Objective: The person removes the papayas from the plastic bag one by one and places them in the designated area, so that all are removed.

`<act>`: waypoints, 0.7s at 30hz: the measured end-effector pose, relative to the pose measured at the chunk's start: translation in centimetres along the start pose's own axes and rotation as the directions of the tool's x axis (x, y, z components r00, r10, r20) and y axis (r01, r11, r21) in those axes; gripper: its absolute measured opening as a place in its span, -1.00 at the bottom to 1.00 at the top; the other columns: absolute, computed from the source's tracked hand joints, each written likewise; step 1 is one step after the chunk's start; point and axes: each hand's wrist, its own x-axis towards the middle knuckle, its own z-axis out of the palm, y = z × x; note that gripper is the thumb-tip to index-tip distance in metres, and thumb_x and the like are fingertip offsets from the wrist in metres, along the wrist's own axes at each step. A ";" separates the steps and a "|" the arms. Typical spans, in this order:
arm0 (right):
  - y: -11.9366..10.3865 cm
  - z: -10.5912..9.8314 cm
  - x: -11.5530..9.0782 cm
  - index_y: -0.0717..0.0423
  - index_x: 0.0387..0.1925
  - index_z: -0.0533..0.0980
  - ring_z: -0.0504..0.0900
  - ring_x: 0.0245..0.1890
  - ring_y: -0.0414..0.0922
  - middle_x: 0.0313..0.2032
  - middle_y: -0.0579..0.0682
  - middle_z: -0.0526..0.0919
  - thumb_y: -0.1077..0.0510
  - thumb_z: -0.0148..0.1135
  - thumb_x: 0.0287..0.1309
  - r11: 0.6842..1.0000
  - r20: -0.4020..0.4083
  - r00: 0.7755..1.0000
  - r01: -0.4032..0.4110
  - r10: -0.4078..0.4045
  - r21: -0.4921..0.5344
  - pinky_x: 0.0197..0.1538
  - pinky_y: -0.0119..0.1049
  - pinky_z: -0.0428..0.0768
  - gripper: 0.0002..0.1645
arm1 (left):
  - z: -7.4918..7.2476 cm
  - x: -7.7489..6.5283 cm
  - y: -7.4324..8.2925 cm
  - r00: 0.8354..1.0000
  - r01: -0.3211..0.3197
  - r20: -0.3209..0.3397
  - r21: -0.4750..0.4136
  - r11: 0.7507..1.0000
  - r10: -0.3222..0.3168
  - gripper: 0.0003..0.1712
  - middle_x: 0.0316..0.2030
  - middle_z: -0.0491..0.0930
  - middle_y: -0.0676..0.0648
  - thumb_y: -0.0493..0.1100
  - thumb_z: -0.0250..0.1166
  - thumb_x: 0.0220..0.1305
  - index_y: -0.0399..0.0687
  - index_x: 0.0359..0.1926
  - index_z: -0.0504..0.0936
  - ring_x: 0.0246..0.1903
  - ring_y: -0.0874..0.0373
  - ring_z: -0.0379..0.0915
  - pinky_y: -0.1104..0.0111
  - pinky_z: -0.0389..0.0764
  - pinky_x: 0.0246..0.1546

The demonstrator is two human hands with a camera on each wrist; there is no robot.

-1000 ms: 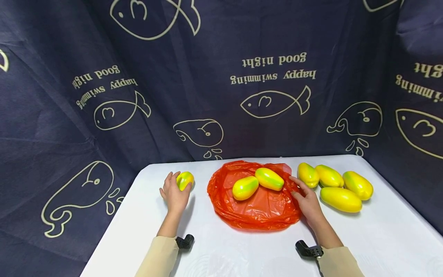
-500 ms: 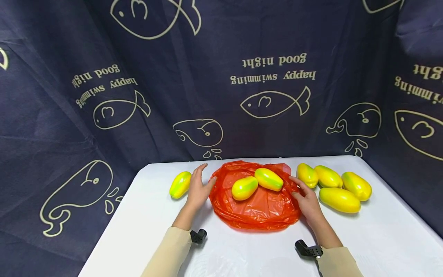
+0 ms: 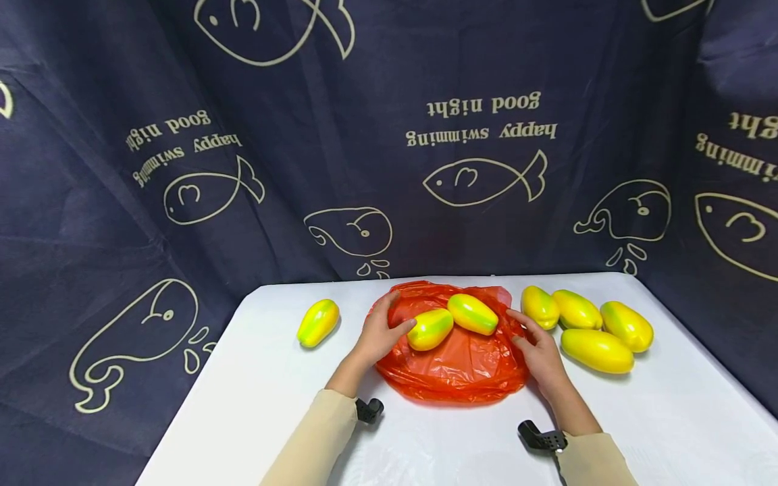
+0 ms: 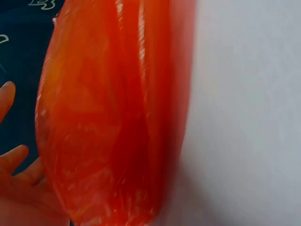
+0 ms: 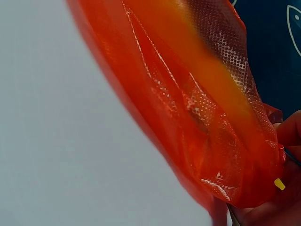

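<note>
A red plastic bag [image 3: 452, 371] lies spread on the white table with its mouth up. Two yellow-green papayas sit in it, the left papaya [image 3: 431, 329] and the right papaya [image 3: 473, 314]. My left hand [image 3: 375, 337] reaches over the bag's left rim, fingers extended and thumb apart; the thumb tip is at or very near the left papaya. At the bag's right rim, my right hand [image 3: 539, 351] holds the plastic between thumb and fingers. In the right wrist view the bag [image 5: 188, 117] partly hides those fingers.
One papaya [image 3: 319, 323] lies alone to the left of the bag. Several more form a group at the right, among them a front papaya [image 3: 598, 351]. A dark printed curtain [image 3: 389, 135] hangs behind the table [image 3: 243, 405].
My left hand has let go of the lone papaya on the left and moved right, over the bag's rim to the left papaya. My right hand has stayed at the bag.
</note>
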 end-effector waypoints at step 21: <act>0.1 0.0 0.0 -0.15 0.49 0.24 0.21 0.47 0.10 0.54 0.09 0.12 0.27 -0.07 0.45 1.000 0.012 1.000 0.011 -0.011 0.011 0.21 -0.57 0.48 -0.35 | 2.2 -0.3 -0.2 0.988 0.014 0.155 -0.020 1.000 -0.011 -0.08 0.37 0.38 -0.15 -0.02 0.47 0.17 0.03 0.48 0.23 0.30 -0.09 0.40 0.03 0.47 0.35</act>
